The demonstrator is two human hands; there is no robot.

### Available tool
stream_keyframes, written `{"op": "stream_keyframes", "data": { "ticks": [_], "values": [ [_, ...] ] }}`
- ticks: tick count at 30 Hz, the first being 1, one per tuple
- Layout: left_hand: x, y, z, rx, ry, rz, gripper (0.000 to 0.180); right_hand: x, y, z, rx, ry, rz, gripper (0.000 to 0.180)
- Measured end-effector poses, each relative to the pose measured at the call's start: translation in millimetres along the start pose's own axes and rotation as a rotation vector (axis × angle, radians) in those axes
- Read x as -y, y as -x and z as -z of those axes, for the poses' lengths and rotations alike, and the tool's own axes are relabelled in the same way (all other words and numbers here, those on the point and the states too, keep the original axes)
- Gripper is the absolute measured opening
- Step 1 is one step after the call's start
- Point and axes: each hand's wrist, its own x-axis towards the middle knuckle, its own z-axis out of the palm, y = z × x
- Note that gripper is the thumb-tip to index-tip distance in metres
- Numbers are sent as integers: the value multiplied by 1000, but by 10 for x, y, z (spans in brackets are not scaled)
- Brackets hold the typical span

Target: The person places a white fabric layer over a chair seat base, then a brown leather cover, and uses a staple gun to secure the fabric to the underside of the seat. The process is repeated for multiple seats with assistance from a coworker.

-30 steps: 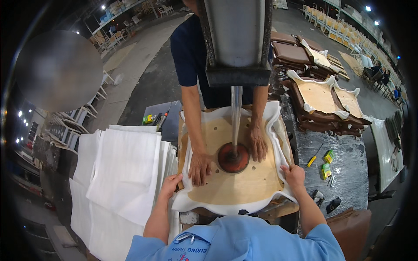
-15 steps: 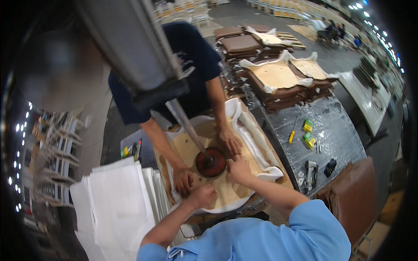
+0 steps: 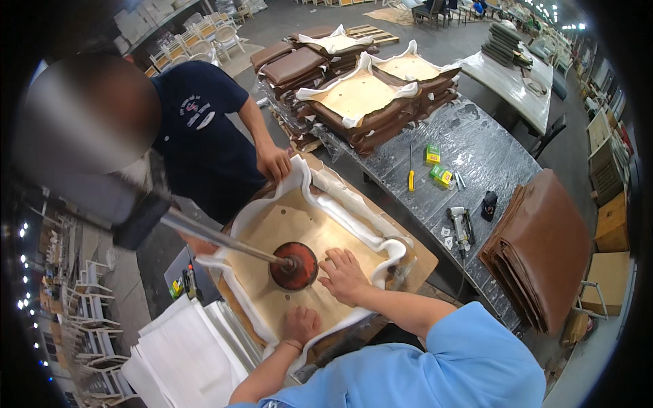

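A plywood seat board (image 3: 320, 234) lies in front of me, framed by white padding (image 3: 238, 299) whose edges turn up around it. On the board stands a red round press foot (image 3: 294, 266) at the end of a slanting metal rod (image 3: 221, 239). My left hand (image 3: 301, 325) rests on the board's near part, fingers laid out and slightly bent. To the right of the press foot, my right hand (image 3: 345, 275) lies on the wood with fingers spread. Neither hand holds anything. A co-worker's hand (image 3: 273, 163) touches the raised padding at the far corner.
White sheets (image 3: 187, 350) are stacked at my left. To the right, a plastic-covered table (image 3: 435, 146) carries a yellow-handled screwdriver (image 3: 411, 178), small green-yellow boxes (image 3: 441, 175) and a staple gun (image 3: 462, 228). Brown covers (image 3: 541, 251) stand nearby; padded seats (image 3: 360, 95) are piled farther off.
My fists have opened onto the board. The co-worker's hands have left the middle of the board; one is now at the far padding corner. The whole view has turned.
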Motion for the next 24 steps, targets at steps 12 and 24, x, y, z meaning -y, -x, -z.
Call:
{"op": "stream_keyframes", "data": {
  "ticks": [12,24],
  "values": [
    [-1010,1166,1168,397,1275,1026,38,-741,732,1795,125,-1130,-920,35],
    [-943,1383,317,-270,2035,1774,49,529,1396,465,627,-1513,-1412,35]
  ]
}}
